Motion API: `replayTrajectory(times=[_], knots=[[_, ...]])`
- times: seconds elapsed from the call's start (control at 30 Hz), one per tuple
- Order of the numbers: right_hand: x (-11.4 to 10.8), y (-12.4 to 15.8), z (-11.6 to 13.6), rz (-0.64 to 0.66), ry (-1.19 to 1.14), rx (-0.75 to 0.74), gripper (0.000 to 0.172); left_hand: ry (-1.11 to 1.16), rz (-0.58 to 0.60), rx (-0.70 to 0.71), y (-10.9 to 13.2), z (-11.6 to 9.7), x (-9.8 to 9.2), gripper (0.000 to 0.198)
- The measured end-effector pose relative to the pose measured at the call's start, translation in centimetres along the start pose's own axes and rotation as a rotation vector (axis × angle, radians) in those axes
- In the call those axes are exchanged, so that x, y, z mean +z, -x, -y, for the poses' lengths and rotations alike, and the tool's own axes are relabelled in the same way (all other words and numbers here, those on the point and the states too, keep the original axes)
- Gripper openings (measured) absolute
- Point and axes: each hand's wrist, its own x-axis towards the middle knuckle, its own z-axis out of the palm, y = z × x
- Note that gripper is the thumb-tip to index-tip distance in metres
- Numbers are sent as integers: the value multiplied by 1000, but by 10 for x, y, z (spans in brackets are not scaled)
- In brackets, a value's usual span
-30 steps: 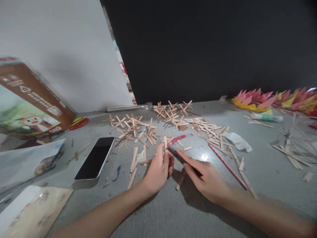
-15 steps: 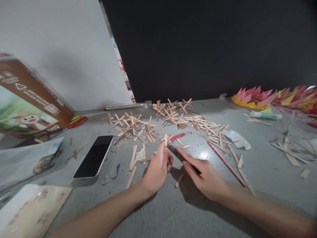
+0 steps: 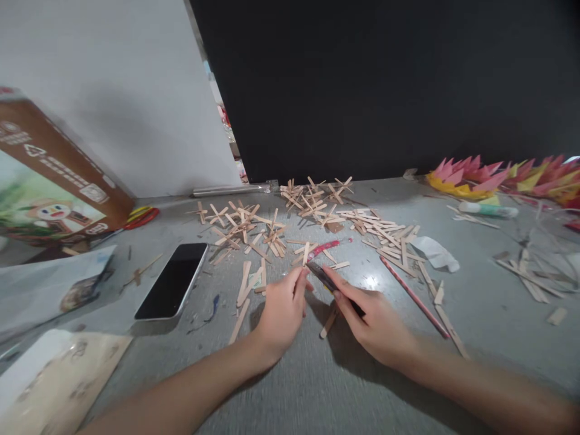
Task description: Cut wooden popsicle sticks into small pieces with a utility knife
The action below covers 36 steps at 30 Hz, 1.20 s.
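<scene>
Between the thumb and fingers of my left hand (image 3: 283, 311) a short wooden craft stick (image 3: 307, 252) stands upright. My right hand (image 3: 374, 317) is wrapped round a dark-handled utility knife (image 3: 324, 277), whose front end points at the stick and lies against or very near it. Whether the blade touches the wood I cannot tell. Just behind the stick lies a red patterned strip (image 3: 324, 248). A loose craft stick (image 3: 328, 322) rests on the table below the knife, and a few more (image 3: 244, 290) lie left of my left hand.
Crossed craft-stick pieces (image 3: 242, 220) and a pile of loose sticks (image 3: 385, 232) cover the back of the grey table. A phone (image 3: 174, 281) and a brown box (image 3: 58, 175) are at left. A red pencil-like rod (image 3: 414, 296), tissue (image 3: 435, 252) and paper crowns (image 3: 471, 178) are at right.
My left hand has turned slightly, with its fingers less curled into view, and the stick in it has shifted a little. The knife stays close to the stick in my right hand.
</scene>
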Motion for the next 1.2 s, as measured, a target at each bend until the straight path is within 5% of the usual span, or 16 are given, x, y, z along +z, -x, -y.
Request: replayTrajectory(times=[0.5, 0.77, 1.2], knots=[[3, 3, 4, -34, -68, 16, 54, -136, -12, 189, -4, 9, -3, 38], [2, 0, 3, -51, -105, 79, 52, 32, 15, 51, -2, -3, -3, 45], [8, 5, 5, -86, 58, -97, 54, 121, 65, 40, -2, -6, -1, 42]])
